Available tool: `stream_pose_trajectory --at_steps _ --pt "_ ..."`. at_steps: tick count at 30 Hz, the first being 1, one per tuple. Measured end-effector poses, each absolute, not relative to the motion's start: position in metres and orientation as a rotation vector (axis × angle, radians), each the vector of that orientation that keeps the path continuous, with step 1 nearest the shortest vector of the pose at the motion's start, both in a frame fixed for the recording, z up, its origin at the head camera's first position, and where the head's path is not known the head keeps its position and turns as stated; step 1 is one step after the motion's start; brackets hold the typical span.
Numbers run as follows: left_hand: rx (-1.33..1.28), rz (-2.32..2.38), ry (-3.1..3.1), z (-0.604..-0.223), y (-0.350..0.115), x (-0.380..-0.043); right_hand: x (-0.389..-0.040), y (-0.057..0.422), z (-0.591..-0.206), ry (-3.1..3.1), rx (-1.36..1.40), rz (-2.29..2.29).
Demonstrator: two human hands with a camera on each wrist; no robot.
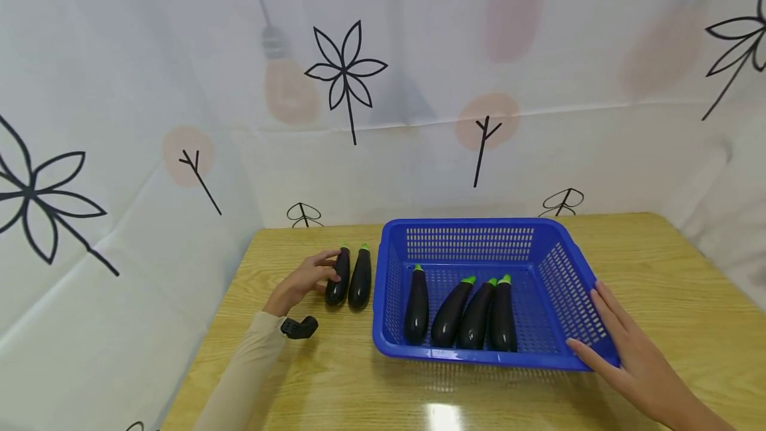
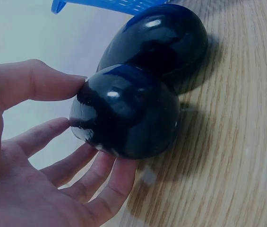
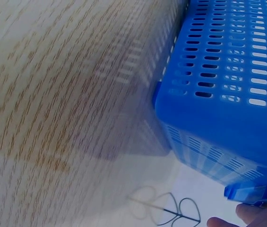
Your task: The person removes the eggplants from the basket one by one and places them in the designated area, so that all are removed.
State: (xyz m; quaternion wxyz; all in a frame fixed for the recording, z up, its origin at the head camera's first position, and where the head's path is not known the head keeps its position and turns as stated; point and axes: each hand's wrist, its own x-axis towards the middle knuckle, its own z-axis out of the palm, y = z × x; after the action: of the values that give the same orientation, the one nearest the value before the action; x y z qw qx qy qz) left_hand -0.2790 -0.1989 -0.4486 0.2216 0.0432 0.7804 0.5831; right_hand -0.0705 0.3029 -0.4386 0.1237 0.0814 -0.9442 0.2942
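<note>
Eggplant (image 1: 338, 291) held by the left hand (image 1: 306, 278), left of the basket (image 1: 538, 360)
Likely firm and slippery, it is best cupped round its fat end; the basket's rim is gripped by the right hand (image 1: 634, 354).

No words, labels, brands or numbers can be read. On the blue basket (image 1: 467, 223), which stands near the far edge of the table (image 1: 341, 378), the right wrist view shows a row of small rounded marks (image 3: 234, 70) among the slots of one wall; whether they are characters or ornament cannot be told. The cloth (image 1: 419, 175) behind the table's far edge carries printed line drawings of leaves and twigs, with no legible lettering.
</note>
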Motion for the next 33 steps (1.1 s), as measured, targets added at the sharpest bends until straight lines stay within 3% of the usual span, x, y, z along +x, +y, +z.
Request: stream_pose_trajectory --at_steps 33 --pt "0.113 1.542 2.326 -0.443 -0.203 -0.269 -0.07 0.301 -0.438 -2.766 0.209 0.861"
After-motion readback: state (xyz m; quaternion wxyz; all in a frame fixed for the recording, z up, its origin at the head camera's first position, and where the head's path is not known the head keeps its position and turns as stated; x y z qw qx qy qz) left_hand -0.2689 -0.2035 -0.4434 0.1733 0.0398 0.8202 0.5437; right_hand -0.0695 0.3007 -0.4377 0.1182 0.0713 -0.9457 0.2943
